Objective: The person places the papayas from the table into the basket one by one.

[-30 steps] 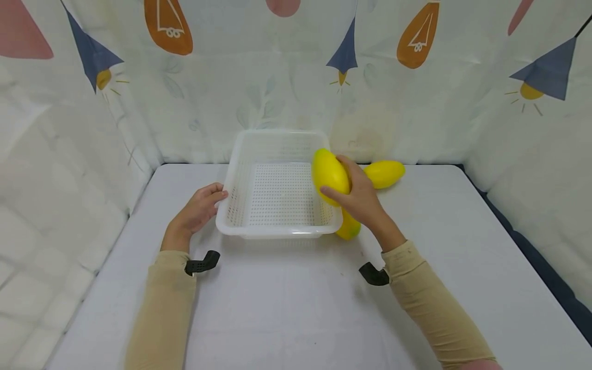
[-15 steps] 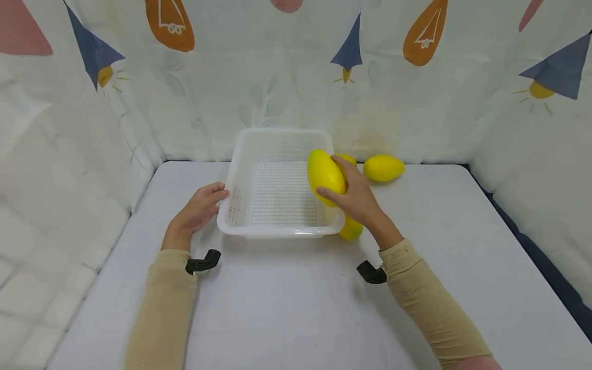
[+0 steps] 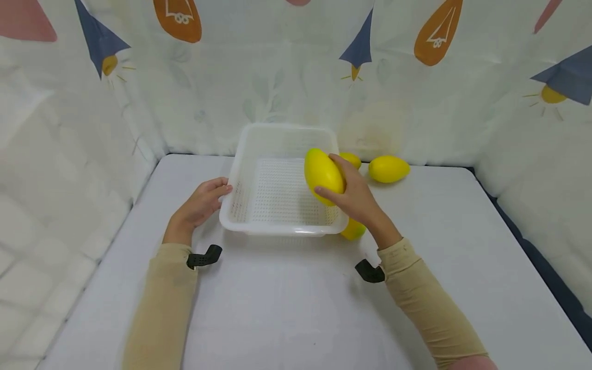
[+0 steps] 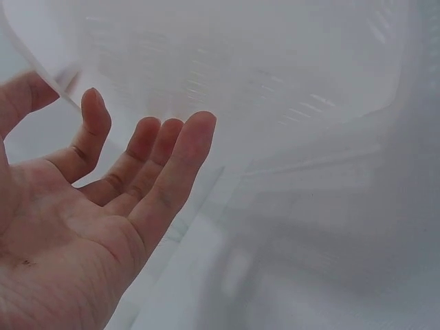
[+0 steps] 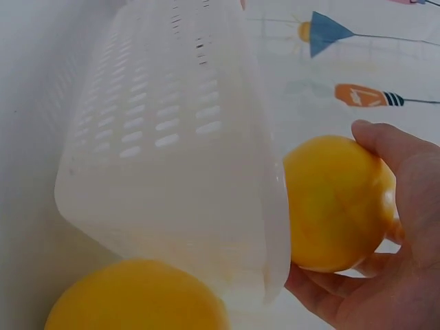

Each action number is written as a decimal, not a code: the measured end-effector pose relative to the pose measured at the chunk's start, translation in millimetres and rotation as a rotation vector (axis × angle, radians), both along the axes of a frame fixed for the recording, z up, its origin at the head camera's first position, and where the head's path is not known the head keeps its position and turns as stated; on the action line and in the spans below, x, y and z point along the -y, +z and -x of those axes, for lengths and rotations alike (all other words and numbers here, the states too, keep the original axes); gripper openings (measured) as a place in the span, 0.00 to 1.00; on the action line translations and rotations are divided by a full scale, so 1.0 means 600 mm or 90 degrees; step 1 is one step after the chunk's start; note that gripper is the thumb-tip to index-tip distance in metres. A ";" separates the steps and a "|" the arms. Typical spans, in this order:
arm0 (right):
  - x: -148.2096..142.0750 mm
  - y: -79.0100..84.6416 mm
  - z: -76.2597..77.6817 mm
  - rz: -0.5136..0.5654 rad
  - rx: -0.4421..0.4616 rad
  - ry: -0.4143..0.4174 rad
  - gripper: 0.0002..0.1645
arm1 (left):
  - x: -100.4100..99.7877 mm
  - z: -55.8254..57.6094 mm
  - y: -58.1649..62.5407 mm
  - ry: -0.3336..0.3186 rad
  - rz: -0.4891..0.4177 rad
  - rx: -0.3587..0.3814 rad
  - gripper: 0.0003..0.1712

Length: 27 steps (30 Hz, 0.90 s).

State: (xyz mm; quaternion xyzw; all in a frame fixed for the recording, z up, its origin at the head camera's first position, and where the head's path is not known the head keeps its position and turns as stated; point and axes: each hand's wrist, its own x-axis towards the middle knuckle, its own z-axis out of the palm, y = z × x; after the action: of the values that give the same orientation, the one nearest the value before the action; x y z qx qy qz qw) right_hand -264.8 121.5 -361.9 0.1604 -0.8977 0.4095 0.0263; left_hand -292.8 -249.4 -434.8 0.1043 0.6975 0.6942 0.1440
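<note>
My left hand (image 3: 202, 203) is at the left rim of a white perforated plastic basket (image 3: 282, 229). In the left wrist view its thumb (image 4: 31, 96) lies over the rim, with the fingers along the outside wall. My right hand (image 3: 355, 194) grips a yellow mango (image 3: 322, 176), thumb on one side and fingers round the other. That mango is held up over the basket's right rim. In the right wrist view it appears beside the rim, partly hidden by it. A second mango (image 3: 353, 229), green-tipped, lies under the basket's front right corner, partly covered.
Two more mangoes lie behind my right hand: one (image 3: 351, 159) by the basket's far right corner, partly hidden, and another (image 3: 389, 169) farther right. A white cloth covers the table (image 3: 287, 298). Patterned curtains (image 3: 296, 77) close off the back and sides.
My right hand has carried the mango slightly left, farther over the basket. A mango behind the hand has come into view. The left hand stays at the rim; the head view has shifted slightly.
</note>
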 end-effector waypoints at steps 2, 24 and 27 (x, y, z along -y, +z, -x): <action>0.001 0.001 0.001 0.003 -0.001 0.008 0.49 | -0.004 0.001 0.004 0.000 0.003 -0.001 0.13; 0.039 -0.016 -0.007 -0.013 0.023 0.061 0.50 | -0.002 -0.001 0.004 0.002 0.002 0.017 0.12; 0.042 -0.019 -0.007 -0.018 0.021 0.067 0.50 | -0.001 -0.002 0.006 0.000 0.002 0.017 0.12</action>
State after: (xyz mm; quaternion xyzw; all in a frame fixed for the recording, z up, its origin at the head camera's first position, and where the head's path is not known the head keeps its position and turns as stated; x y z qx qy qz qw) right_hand -260.5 96.2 -373.3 0.2011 -0.8940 0.4002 -0.0119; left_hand -291.7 -248.6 -431.5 0.0948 0.6966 0.6945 0.1533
